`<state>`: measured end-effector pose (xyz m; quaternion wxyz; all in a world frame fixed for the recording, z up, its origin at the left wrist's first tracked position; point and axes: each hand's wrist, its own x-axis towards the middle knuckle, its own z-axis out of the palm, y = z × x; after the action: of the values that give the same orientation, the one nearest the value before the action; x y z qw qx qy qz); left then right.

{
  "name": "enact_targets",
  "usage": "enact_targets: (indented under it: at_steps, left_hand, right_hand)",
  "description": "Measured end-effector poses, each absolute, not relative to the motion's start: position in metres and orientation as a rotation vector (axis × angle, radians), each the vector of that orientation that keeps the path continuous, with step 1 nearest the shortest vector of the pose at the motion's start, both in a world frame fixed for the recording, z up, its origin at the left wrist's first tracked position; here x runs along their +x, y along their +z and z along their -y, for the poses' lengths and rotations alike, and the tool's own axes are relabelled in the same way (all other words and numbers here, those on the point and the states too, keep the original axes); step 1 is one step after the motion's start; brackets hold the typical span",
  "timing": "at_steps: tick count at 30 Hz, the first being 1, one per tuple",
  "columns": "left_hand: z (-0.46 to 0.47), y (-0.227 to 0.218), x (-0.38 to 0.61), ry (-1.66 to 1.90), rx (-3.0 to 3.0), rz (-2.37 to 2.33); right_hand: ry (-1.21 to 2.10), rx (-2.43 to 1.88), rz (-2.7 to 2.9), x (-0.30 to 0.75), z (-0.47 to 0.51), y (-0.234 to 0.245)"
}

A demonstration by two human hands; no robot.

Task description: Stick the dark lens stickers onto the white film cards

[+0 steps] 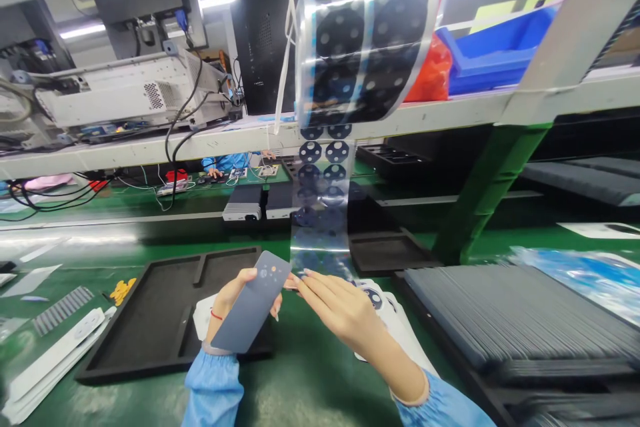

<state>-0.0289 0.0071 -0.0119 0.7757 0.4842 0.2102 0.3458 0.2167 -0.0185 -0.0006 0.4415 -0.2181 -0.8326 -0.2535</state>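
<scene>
My left hand (pixel 229 297) is closed round a grey phone back cover (pixel 255 310), which is tilted, with round camera openings near its upper end. My right hand (pixel 340 307) is at the cover's upper right corner, its fingers stretched forward and pressed together. Whatever those fingertips may pinch is hidden. Just behind them hangs a clear strip (pixel 320 240) with pairs of round black stickers, coming down from a large roll (pixel 370 40) on the shelf. White pieces with round camera cutouts (pixel 395 320) lie beside my right wrist.
A black tray (pixel 135 320) lies on the left, near white strips (pixel 60 360) and yellow bits (pixel 123 290). Right of my arm, a tray holds a dense row of grey panels (pixel 520 313). A green-wrapped post (pixel 505 180) rises behind. Across the bench shows another person's hand (pixel 215 173).
</scene>
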Motion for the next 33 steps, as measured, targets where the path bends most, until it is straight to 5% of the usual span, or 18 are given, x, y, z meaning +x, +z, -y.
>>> enact_targets:
  at_steps: [8,15,20,33]
  left_hand:
    - [0.004,0.002,-0.026,0.906,0.94,-0.595]
    - [0.003,0.021,-0.037,0.975,1.316,-1.247]
    - [0.015,0.033,-0.004,1.121,1.479,-1.468]
    - [0.062,0.029,0.082,1.286,1.43,-1.156]
  right_hand:
    - [-0.613,-0.371,2.054,0.213,0.027,0.002]
    - [0.768,-0.602,1.738,0.216,0.04,0.014]
    - [1.145,-0.803,1.186,0.221,0.036,0.024]
    - [0.75,-0.884,1.105,0.223,0.041,0.014]
